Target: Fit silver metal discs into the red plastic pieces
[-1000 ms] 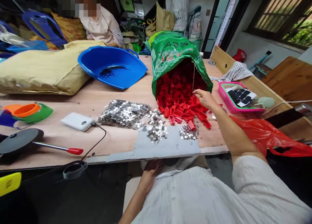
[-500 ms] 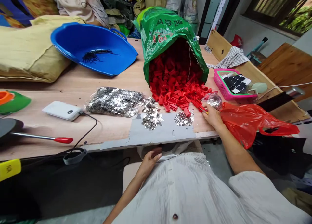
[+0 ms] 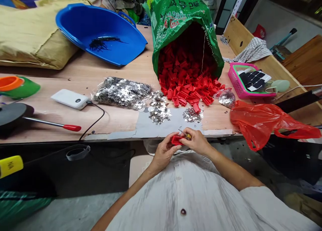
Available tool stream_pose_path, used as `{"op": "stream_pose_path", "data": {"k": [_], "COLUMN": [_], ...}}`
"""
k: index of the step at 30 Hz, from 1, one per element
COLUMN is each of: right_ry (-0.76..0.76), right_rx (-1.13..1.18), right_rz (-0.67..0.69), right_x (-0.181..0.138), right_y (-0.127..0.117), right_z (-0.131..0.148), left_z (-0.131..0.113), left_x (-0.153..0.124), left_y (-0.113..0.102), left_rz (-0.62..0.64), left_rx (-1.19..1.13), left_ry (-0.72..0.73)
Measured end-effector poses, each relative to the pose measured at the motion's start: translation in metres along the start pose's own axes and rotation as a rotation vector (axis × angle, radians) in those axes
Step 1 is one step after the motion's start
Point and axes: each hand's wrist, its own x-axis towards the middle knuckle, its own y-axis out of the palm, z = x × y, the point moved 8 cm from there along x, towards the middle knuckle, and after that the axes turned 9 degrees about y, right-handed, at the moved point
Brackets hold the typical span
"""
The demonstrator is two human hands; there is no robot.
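My left hand [image 3: 163,153] and my right hand [image 3: 197,142] meet just below the table's front edge, above my lap. Together they pinch a small red plastic piece [image 3: 176,140]. My right hand also holds a thin tool with a yellow handle [image 3: 185,134]. Ahead, a green sack [image 3: 181,30] lies on its side and spills a heap of red plastic pieces [image 3: 191,90]. Small piles of silver metal bits [image 3: 159,112] lie on the grey patch of the table, beside a clear bag of silver bits [image 3: 122,92].
A blue basin [image 3: 100,33] rests on a yellow sack [image 3: 27,40] at the back left. A white power bank [image 3: 70,99] with a black cable, a pink basket [image 3: 248,83] and a red plastic bag [image 3: 261,122] sit around. A red-tipped rod [image 3: 50,123] lies left.
My right hand drew back from the red heap to my lap with a red piece and the tool. My left hand rose to meet it. The camera tilted down.
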Motion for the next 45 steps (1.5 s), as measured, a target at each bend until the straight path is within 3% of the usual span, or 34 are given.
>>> {"op": "stream_pose_path", "data": {"k": [3,5,9,14,22,34,39,45], "right_ry": [-0.114,-0.181,-0.142,-0.073,-0.04,-0.081,-0.092,-0.169], "right_rx": [-0.011,-0.062,-0.4,-0.67,-0.748,-0.596,-0.369,0.021], "right_rz": [-0.019,-0.132,-0.355,-0.373,-0.377,-0.378,-0.367,-0.046], "right_x": [0.004,0.013,0.037,0.056,0.067,0.072,0.071,0.055], "right_y": [-0.014,-0.038,-0.074,-0.075,-0.067,-0.077,-0.082,-0.043], "right_z": [0.005,0.001,-0.016,-0.019,-0.015,-0.018,-0.018,0.009], "left_z": [-0.003,-0.006,-0.013,-0.017,-0.017,-0.016,-0.008,-0.004], "left_x": [-0.002,-0.006,-0.01,-0.011,-0.011,-0.013,-0.013,-0.008], "left_y": [-0.004,-0.009,-0.011,-0.011,-0.01,-0.004,-0.005,-0.005], "left_rz": [-0.062,-0.095,-0.081,-0.087,-0.134,-0.07,-0.082,-0.16], "left_rx": [-0.119,-0.239,-0.352,-0.439,-0.553,-0.64,-0.638,-0.634], "left_ry": [-0.009,-0.046,-0.076,-0.065,-0.078,-0.107,-0.163,-0.246]}}
